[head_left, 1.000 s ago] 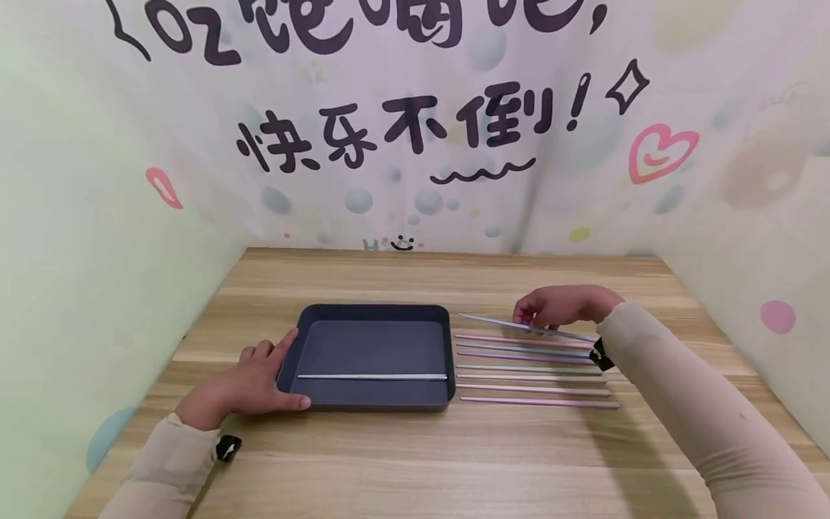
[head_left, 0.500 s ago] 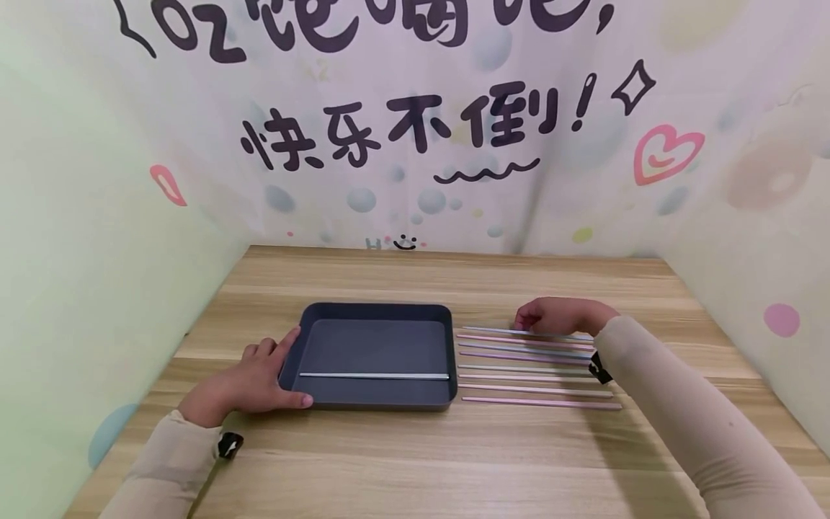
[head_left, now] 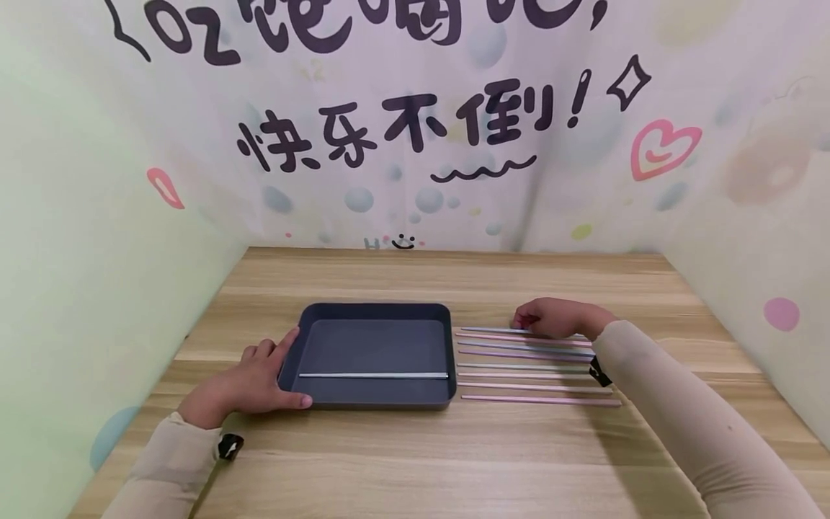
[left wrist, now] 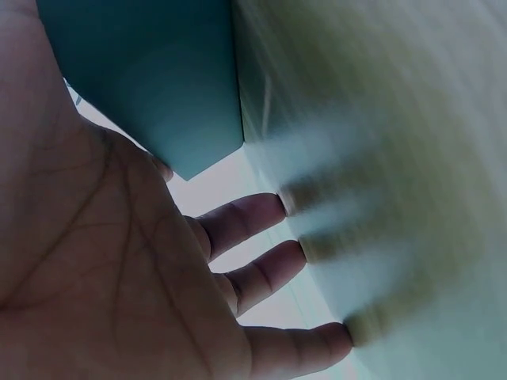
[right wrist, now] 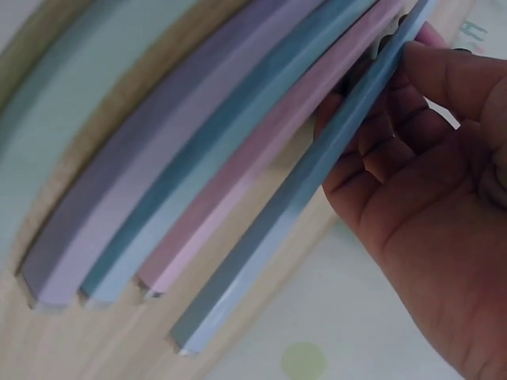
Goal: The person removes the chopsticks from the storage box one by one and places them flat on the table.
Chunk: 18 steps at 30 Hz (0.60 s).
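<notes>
At the left front corner of a dark grey rectangular tray (head_left: 372,342), my left hand (head_left: 253,382) rests with its index finger along the side and its thumb at the front rim. The other fingers stretch out straight beside it in the left wrist view. One pale chopstick (head_left: 372,375) lies crosswise inside the tray. My right hand (head_left: 558,317) pinches a blue chopstick (right wrist: 293,198) between thumb and fingers, at the far end of a row. Pink (right wrist: 261,166), teal and purple chopsticks lie nearest to it, roughly parallel.
Several more pastel chopsticks (head_left: 538,389) continue the row towards the front, tips close to the tray's right wall. The wood-grain table (head_left: 389,461) meets a printed cloth backdrop (head_left: 415,194) at the back and pale walls at both sides.
My right hand has brought the blue chopstick down and nearer, from a slanted position to almost parallel with the row. The left hand and the tray have stayed in place.
</notes>
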Available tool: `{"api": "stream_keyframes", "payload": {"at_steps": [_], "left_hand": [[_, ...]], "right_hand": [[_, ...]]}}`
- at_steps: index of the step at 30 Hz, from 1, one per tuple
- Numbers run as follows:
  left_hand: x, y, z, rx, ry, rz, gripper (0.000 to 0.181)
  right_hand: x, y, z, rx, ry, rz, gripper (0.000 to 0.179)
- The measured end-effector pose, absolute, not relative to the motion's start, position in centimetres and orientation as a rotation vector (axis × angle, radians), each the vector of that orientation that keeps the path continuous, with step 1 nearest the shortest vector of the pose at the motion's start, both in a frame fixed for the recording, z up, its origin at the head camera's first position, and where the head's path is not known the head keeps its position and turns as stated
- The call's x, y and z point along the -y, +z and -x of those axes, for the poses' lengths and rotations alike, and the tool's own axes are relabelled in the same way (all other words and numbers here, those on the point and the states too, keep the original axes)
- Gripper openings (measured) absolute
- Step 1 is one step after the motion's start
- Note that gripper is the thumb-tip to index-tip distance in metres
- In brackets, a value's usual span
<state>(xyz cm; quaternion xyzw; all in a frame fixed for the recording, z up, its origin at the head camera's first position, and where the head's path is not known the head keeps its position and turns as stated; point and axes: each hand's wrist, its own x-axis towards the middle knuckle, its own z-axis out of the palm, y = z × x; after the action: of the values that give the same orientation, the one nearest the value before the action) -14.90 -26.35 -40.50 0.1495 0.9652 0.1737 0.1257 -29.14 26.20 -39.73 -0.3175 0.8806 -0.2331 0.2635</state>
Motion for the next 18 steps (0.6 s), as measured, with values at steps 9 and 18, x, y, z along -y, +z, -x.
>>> {"api": "stream_keyframes", "payload": {"at_steps": [9, 18], "left_hand": [[26.40, -40.55, 14.90, -2.818, 0.507, -0.434, 0.125], [26.39, -40.56, 14.96, -2.814, 0.499, -0.417, 0.126]], "right_hand": [[-25.72, -39.88, 29.04, -2.427, -0.613, 0.890, 0.018], [-25.60, -40.10, 29.35, -2.453, -0.598, 0.884, 0.021]]}}
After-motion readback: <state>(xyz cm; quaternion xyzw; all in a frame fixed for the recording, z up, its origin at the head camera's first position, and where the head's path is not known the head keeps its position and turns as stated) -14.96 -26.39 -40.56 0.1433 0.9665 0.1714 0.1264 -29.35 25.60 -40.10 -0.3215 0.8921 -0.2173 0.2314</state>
